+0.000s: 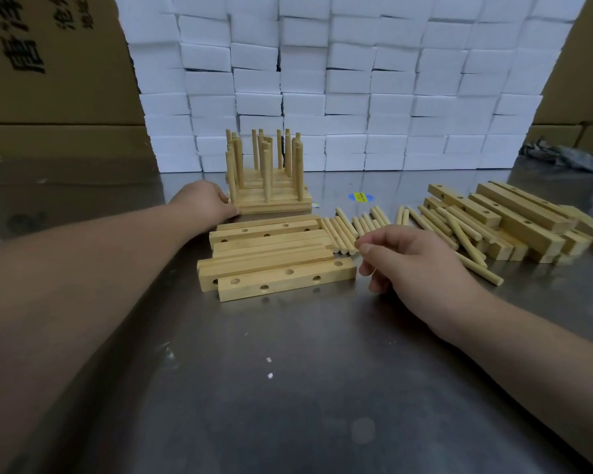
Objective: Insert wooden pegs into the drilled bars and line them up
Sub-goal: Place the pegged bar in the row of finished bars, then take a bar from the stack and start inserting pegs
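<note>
Steel table (288,388): left hand (202,204) fingers (231,211) touch pegged bars (274,201); right hand (412,258) fingers curl loosely, empty.

Pegged bars (271,200) stood packed together, pegs upright; behind the flat drilled bars (274,258), loose pegs (356,224) lay just right.

2 hands (412,260), 1 sticker (361,196)
</note>
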